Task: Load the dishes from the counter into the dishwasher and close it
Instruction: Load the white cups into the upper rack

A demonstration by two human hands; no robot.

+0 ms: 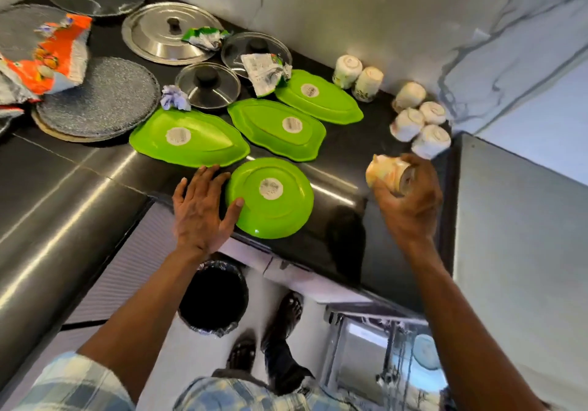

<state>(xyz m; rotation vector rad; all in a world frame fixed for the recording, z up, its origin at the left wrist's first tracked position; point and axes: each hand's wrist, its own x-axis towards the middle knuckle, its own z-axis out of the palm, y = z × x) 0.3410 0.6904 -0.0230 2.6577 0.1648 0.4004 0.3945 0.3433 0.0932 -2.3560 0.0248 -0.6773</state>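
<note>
Left hand splayed flat, right hand fingers curled in grip

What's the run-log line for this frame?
phase: unloading counter | right hand: holding cup | left hand: open, at round green plate | dishwasher: open

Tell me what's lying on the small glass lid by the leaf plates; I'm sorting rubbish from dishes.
A crumpled white-and-green wrapper lies across the glass lid, spilling onto the counter. The lid's front edge is hidden beneath it.
</note>
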